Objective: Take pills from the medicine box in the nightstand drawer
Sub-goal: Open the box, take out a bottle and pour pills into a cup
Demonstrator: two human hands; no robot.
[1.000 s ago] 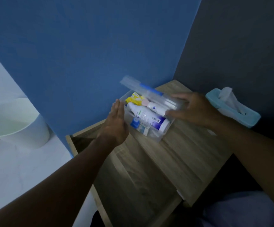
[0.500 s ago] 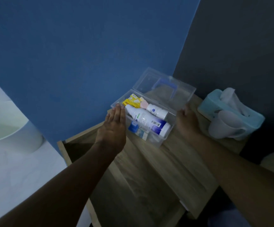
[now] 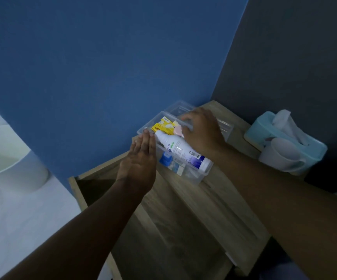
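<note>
A: So, the medicine box (image 3: 193,174) sits on top of the nightstand (image 3: 220,211), up against the blue wall (image 3: 103,67), its clear lid (image 3: 222,126) thrown back toward one o'clock.

B: And what lies in it?

A: A white bottle (image 3: 180,151) lying slantwise, a yellow packet (image 3: 162,126) at its eleven o'clock end, a small blue-and-white carton (image 3: 168,160) beneath it.

B: The hands?

A: The left hand (image 3: 140,160) is flat, fingers straight and pressed together, edge-on against the box's nine o'clock wall; it grips nothing. The right hand (image 3: 203,131) reaches down into the box from three o'clock, fingers curled loosely over the far end near a pink thing (image 3: 178,130). Whether it has hold of anything, I cannot tell.

B: The arms?

A: Both forearms stretch up from the bottom, bare, converging on the box.

B: Around it?

A: The open drawer (image 3: 95,188) gapes at seven o'clock. At three o'clock stand a pale blue tissue box (image 3: 312,146) and a white mug (image 3: 278,156) lying against it. A white bin (image 3: 22,170) stands far at nine o'clock.
</note>
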